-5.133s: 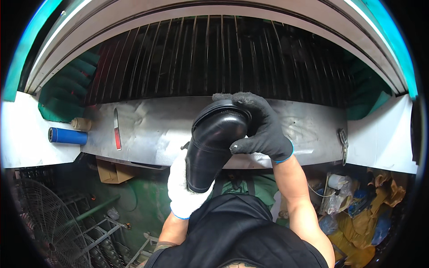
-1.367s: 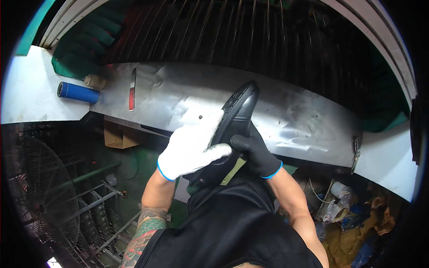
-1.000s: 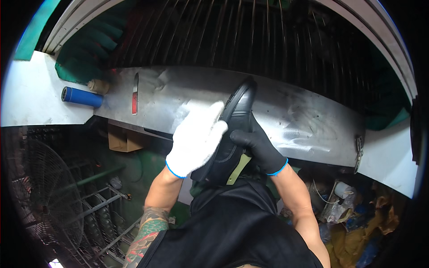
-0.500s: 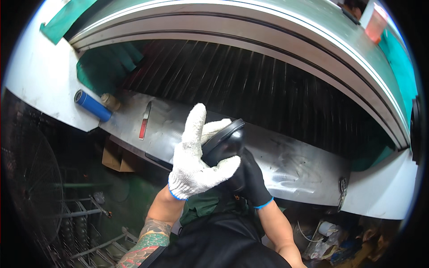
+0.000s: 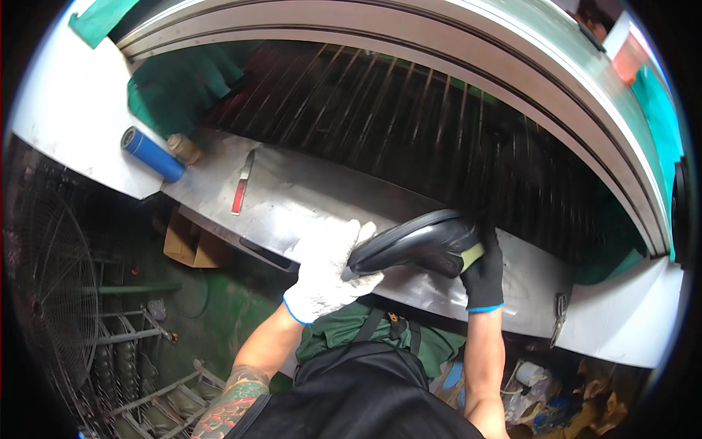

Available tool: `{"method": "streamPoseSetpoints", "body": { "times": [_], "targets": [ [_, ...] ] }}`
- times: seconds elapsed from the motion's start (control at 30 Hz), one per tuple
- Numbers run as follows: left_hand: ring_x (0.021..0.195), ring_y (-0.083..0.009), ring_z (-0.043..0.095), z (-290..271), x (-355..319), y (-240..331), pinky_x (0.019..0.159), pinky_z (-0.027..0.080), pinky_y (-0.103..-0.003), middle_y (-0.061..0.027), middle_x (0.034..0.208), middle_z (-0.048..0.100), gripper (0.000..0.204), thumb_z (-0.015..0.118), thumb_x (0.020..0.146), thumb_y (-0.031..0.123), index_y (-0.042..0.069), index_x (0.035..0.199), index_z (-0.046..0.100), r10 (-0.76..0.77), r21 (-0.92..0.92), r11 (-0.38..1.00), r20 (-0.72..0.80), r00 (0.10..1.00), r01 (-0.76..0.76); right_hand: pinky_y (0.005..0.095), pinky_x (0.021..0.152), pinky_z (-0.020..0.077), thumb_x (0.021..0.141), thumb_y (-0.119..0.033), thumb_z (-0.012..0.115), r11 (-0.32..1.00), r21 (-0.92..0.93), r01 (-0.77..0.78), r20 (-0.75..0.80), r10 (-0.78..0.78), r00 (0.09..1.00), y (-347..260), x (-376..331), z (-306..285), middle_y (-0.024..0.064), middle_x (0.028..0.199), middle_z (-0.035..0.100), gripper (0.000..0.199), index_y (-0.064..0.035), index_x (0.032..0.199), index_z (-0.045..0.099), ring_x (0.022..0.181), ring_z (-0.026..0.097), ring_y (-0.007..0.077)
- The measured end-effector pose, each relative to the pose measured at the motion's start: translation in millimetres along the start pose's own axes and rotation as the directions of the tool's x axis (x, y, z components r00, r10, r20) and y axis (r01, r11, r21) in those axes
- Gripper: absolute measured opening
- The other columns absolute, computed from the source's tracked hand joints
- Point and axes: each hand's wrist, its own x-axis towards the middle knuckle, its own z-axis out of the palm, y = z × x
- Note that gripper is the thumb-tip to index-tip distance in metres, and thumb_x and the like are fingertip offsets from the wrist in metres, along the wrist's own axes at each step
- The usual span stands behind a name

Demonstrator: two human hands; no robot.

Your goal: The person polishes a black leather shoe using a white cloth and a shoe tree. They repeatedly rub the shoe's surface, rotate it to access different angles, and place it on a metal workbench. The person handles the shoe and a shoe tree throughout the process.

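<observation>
1. The left hand [image 5: 327, 272], in a white knitted glove with a blue cuff, is closed around the near end of a glossy black leather shoe [image 5: 417, 244], fingers wrapped over its edge.
2. The right hand [image 5: 483, 271], in a black glove with a blue cuff, grips the far end of the same shoe, where a strip of yellow-green lining shows against the palm.
3. The shoe lies roughly level between the two hands, its length running from the left hand up and across to the right hand, held just above a long bench of dull sheet metal [image 5: 307, 197]; whether it touches the bench cannot be told.
4. Beyond both hands, past the shoe, a dark opening lined with thin metal rods [image 5: 409, 124] curves under a broad arched steel rim [image 5: 439, 44].
5. Well to the left of the left hand, on the bench, lies a slim red-handled knife [image 5: 242, 184], pointing away from the person.
6. Farther left still rests a blue cylinder with a dark end [image 5: 153, 154], lying on its side, with a small brownish round object [image 5: 183, 148] just beside it.
7. Below the bench, left of the left forearm, sits a brown cardboard box [image 5: 191, 245] on a green floor.
8. At the far left edge stands a round wire fan guard [image 5: 47, 293], and below it a wire rack [image 5: 139, 380].
9. Under the right forearm lies a heap of crumpled scraps and paper [image 5: 556, 399].
</observation>
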Motion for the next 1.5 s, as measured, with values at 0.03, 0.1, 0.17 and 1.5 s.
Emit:
{"method": "streamPoseSetpoints", "body": {
  "times": [0.03, 0.1, 0.17, 1.5],
  "targets": [
    [0.13, -0.0446, 0.059, 2.1, -6.6, 5.0, 0.112, 0.046, -0.052, -0.029, 0.145, 0.058, 0.098, 0.09, 0.077, 0.028, -0.003, 0.157, 0.042, -0.169, 0.008, 0.985, 0.176, 0.97, 0.17, 0.0438, 0.105, 0.0537, 0.103, -0.017, 0.063, 0.991, -0.073, 0.114, -0.027, -0.116, 0.993, -3.0, 2.9, 5.6, 0.0126, 0.131, 0.069, 0.037, -0.0037, 0.137, 0.061, 0.118, 0.067, 0.0273],
    [0.131, -0.0478, 0.057, 12.4, -10.4, 5.6, 0.113, 0.044, -0.054, -0.0296, 0.147, 0.056, 0.098, 0.09, 0.075, 0.029, -0.005, 0.154, 0.044, -0.313, 0.053, 0.948, 0.354, 0.881, 0.315, 0.0372, 0.096, 0.0563, 0.095, -0.009, 0.07, 0.911, -0.303, 0.28, 0.003, -0.293, 0.956, -8.5, 2.5, 31.6, 0.0109, 0.119, 0.073, 0.031, -0.0013, 0.126, 0.068, 0.107, 0.07, 0.0219],
    [0.129, -0.0485, 0.057, 21.2, -14.0, 4.9, 0.112, 0.044, -0.054, -0.0297, 0.147, 0.056, 0.098, 0.09, 0.074, 0.031, -0.007, 0.152, 0.046, -0.316, 0.08, 0.947, 0.391, 0.864, 0.31, 0.0297, 0.086, 0.0567, 0.087, -0.004, 0.077, 0.787, -0.501, 0.361, 0.073, -0.378, 0.923, -6.9, -11.8, 77.3, 0.0083, 0.101, 0.077, 0.022, 0.0021, 0.108, 0.075, 0.092, 0.072, 0.0158],
    [0.132, -0.0291, 0.061, 44.5, 114.1, 1.4, 0.116, 0.048, -0.045, -0.0176, 0.144, 0.061, 0.07, 0.059, 0.107, 0.043, 0.01, 0.164, 0.034, -0.477, -0.974, 0.127, 0.104, 0.873, 0.186, 0.0351, 0.092, 0.0616, 0.07, -0.002, 0.096, 0.641, -0.699, 0.316, 0.36, -0.065, 0.931, 8.0, -7.2, 126.5, 0.0119, 0.126, 0.068, 0.091, -0.0021, 0.145, 0.044, 0.107, 0.071, 0.0182]
  ]
}}
